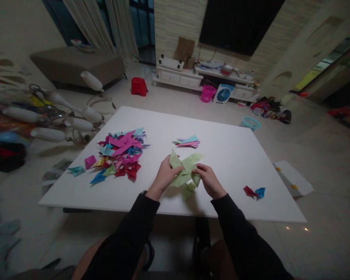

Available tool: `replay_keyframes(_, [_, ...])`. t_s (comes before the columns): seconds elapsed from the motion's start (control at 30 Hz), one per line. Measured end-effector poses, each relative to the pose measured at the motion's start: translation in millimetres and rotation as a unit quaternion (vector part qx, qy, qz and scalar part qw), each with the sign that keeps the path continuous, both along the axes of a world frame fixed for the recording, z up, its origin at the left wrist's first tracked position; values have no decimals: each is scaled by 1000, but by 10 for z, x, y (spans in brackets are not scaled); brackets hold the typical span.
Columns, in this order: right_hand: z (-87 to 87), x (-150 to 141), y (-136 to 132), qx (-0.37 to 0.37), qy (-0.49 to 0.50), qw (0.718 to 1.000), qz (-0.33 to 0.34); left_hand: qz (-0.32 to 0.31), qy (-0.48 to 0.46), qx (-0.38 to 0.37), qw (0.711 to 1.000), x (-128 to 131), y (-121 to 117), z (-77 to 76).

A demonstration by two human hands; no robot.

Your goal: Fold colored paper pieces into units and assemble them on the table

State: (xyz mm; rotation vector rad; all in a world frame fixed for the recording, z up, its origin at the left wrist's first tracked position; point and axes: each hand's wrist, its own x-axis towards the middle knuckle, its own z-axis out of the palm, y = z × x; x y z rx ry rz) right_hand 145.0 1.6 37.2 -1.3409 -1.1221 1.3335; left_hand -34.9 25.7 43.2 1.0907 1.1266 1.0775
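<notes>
Both of my hands grip a light green folded paper shape (184,171) just above the white table (221,155), near its front edge. My left hand (165,175) pinches its left side with the thumb on top. My right hand (209,179) pinches the right side, fingers curled over a fold. Pointed flaps stick up and to the right, and a smaller green piece (189,190) hangs under the hands.
A heap of folded paper pieces (121,153) in pink, red, blue and green lies at the table's left. A small stack of flat sheets (187,142) lies beyond my hands. Two small folded pieces, red and blue (254,192), lie at the front right. White sheets (293,179) lie on the floor to the right.
</notes>
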Motion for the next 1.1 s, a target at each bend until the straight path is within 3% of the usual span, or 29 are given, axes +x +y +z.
replay_keyframes(0.33, [6,-46,-55,67,-62,996,16,81,0,-4,997,-17,12,-36])
replay_keyframes(0.47, [-17,-48,-47,98,-121,988,-21,87,13,0,996,-32,19,-49])
replay_keyframes(0.6, [-9,-55,-17,111,-110,986,-53,90,19,2,996,-40,26,-54])
replay_keyframes(0.93, [21,-102,-51,92,-62,993,-51,92,18,-6,996,-29,11,-28])
replay_keyframes(1.03, [4,-115,-60,94,-111,986,-75,82,19,2,996,-22,4,-22])
replay_keyframes(1.1, [33,-126,-83,137,-179,969,-99,83,24,4,996,-18,0,-14])
